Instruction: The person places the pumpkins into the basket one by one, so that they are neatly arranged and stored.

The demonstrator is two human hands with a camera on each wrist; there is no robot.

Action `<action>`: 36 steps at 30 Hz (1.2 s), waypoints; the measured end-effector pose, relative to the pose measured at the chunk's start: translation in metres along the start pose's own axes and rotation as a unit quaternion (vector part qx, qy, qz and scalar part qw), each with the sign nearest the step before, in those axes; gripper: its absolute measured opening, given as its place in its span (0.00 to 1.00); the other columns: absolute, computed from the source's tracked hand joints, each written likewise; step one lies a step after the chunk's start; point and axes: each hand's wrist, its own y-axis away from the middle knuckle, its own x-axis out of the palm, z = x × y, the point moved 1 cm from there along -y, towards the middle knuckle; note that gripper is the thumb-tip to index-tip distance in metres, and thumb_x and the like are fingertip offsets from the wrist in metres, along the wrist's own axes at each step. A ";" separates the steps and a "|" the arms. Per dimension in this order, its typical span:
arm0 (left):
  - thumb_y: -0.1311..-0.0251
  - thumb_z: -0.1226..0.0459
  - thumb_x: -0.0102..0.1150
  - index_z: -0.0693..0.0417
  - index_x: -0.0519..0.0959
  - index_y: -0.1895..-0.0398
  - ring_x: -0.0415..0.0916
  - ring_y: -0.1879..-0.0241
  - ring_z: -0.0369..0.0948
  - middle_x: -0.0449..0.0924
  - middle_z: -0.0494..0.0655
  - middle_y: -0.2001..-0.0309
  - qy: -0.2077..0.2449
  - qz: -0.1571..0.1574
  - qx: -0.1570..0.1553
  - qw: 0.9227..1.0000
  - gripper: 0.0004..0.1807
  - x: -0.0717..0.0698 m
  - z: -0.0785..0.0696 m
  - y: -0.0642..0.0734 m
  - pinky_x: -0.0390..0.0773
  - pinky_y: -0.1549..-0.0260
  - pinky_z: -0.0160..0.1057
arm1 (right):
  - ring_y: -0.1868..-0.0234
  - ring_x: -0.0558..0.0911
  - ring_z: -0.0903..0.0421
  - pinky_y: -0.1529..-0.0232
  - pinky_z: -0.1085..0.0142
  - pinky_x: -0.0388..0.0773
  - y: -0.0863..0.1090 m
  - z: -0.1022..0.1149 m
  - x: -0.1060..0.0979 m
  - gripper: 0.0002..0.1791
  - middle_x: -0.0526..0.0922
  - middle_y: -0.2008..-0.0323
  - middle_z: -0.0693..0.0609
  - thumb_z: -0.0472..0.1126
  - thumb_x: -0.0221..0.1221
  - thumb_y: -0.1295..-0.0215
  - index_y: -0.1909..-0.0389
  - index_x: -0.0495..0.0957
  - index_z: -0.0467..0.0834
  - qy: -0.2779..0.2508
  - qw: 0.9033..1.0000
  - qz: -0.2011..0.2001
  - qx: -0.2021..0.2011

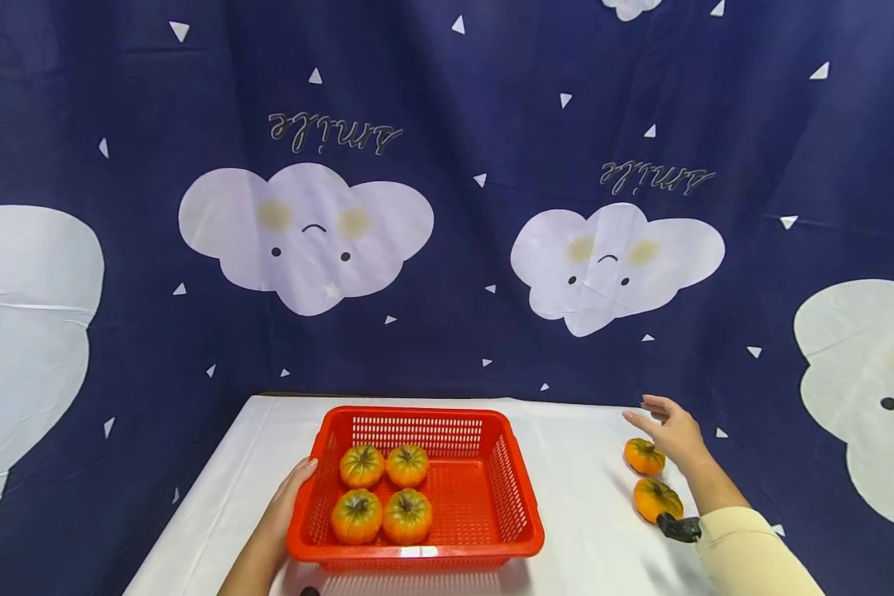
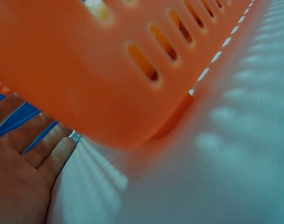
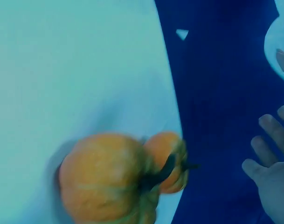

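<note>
A red plastic basket [image 1: 462,488] with slotted walls stands on the white table. Several small orange-and-green pumpkins [image 1: 407,516] sit in its left half, stems up. At the basket's left rim is my left hand [image 1: 285,501], its fingers extended along the outer wall; the left wrist view shows the palm [image 2: 18,172] close beside the basket corner [image 2: 104,107]. Over on the right, two more pumpkins lie on the table, a nearer one [image 1: 657,500] and a farther one [image 1: 644,456]. My right hand [image 1: 674,430] hovers above the farther pumpkin, fingers spread and holding nothing.
A dark blue curtain [image 1: 462,348] printed with clouds and triangles hangs behind the table and at both sides. The white tabletop [image 1: 577,497] extends between the basket and the two loose pumpkins, which lie near its right edge. A black strap piece [image 1: 678,527] sits at my right wrist.
</note>
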 end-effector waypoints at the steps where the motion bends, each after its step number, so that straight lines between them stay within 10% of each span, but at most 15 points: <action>1: 0.17 0.48 0.34 0.61 0.42 0.16 0.54 0.25 0.58 0.50 0.68 0.20 -0.002 0.000 -0.005 1.000 0.38 0.000 0.001 0.000 0.64 0.32 0.53 | 0.30 0.64 0.27 0.33 0.33 0.63 0.001 -0.007 0.000 0.53 0.68 0.30 0.27 0.63 0.69 0.33 0.24 0.61 0.30 0.003 1.000 0.009 0.010; 18: 0.18 0.41 0.36 0.58 0.42 0.15 0.53 0.25 0.59 0.49 0.65 0.19 -0.001 0.011 -0.023 1.000 0.43 -0.002 0.001 -0.004 0.64 0.32 0.57 | 0.31 0.60 0.20 0.35 0.27 0.60 0.015 -0.062 0.001 0.56 0.57 0.29 0.17 0.59 0.75 0.39 0.20 0.58 0.35 0.066 0.994 0.064 0.067; 36: 0.17 0.42 0.32 0.56 0.45 0.15 0.58 0.27 0.56 0.52 0.65 0.21 0.009 0.038 -0.019 0.999 0.39 -0.007 0.000 -0.003 0.71 0.37 0.55 | 0.35 0.68 0.24 0.35 0.33 0.65 0.027 -0.083 0.024 0.49 0.67 0.32 0.23 0.48 0.76 0.39 0.25 0.64 0.30 0.053 0.997 -0.011 0.056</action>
